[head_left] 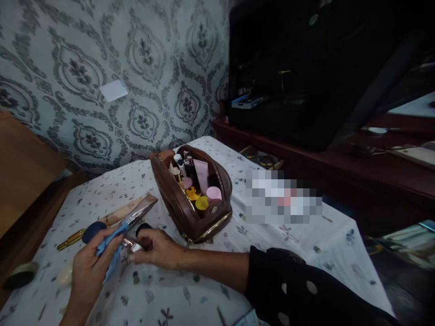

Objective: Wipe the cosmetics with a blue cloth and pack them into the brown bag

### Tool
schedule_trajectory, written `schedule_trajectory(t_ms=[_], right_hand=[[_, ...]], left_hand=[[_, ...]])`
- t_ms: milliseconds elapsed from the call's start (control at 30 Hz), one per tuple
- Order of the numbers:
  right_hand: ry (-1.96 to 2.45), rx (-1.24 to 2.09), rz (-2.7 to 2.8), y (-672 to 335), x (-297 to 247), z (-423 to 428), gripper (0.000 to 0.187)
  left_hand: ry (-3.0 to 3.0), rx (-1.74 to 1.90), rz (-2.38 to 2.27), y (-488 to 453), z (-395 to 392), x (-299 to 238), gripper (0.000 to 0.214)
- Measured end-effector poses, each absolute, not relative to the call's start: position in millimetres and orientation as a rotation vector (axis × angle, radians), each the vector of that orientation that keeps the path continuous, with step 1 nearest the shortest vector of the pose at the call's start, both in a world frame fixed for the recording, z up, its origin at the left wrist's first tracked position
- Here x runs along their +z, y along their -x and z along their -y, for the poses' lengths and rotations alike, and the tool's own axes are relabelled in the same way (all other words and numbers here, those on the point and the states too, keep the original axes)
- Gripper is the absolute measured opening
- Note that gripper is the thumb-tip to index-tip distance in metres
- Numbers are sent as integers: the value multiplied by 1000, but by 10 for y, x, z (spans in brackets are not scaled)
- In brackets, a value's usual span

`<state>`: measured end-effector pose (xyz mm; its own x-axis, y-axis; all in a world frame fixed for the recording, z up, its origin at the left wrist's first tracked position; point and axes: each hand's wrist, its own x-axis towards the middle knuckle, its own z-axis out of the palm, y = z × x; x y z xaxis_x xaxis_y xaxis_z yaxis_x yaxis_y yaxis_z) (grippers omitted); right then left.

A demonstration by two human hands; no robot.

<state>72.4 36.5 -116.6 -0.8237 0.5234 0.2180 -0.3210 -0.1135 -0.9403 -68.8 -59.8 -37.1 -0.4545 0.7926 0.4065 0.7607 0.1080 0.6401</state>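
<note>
My left hand [89, 266] is closed on a crumpled light blue cloth [113, 259]. My right hand [159, 250] pinches a small shiny item [131, 243] against the cloth; its kind is mostly hidden by the fingers. A black round cap-like piece [143, 227] shows just above my right fingers. Beyond my hands lie a silvery-pink tube [144, 208] and a beige tube [124, 212]. Left of them are a gold cylinder [70, 239] and a dark blue round thing [93, 231]. An unzipped brown cosmetic bag [170, 206] stands past my right hand.
Inside the bag are a pink tube [201, 174], a pink-lidded jar [214, 194], a yellow-lidded jar [201, 203] and other cosmetics. A patterned white cloth [190, 294] covers the table. A dark green round lid [21, 275] sits left; a blurred-out patch lies right, before a dark red cabinet.
</note>
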Motion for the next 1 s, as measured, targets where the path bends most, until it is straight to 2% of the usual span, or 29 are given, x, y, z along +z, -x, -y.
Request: schedule_trajectory(t_ms=[167, 300, 400, 500, 600, 733, 833, 1000], right_hand=[[356, 1712, 1773, -757, -1061, -452, 33], [277, 1807, 1725, -777, -987, -474, 26], [257, 1857, 1625, -793, -947, -431, 27], [318, 1899, 1453, -799, -912, -364, 41], [278, 1961, 1283, -801, -880, -307, 48], [259, 1878, 1281, -815, -860, -270, 40], [305, 1696, 1462, -841, -837, -242, 30], [290, 1553, 1661, -978, -704, -180, 20]], left_hand=[[-2161, 1388, -2247, 498, 471, -341, 26], [-2418, 1413, -2257, 452, 444, -375, 22], [-2202, 1439, -2420, 445, 488, -451, 30], [-1763, 1369, -2591, 396, 578, -528, 44], [-1486, 1280, -2565, 280, 658, -554, 53], [-1315, 1344, -2316, 85, 695, -530, 52], [-1043, 1404, -2349, 47, 701, -517, 50], [-851, 1425, -2303, 236, 695, -501, 62]])
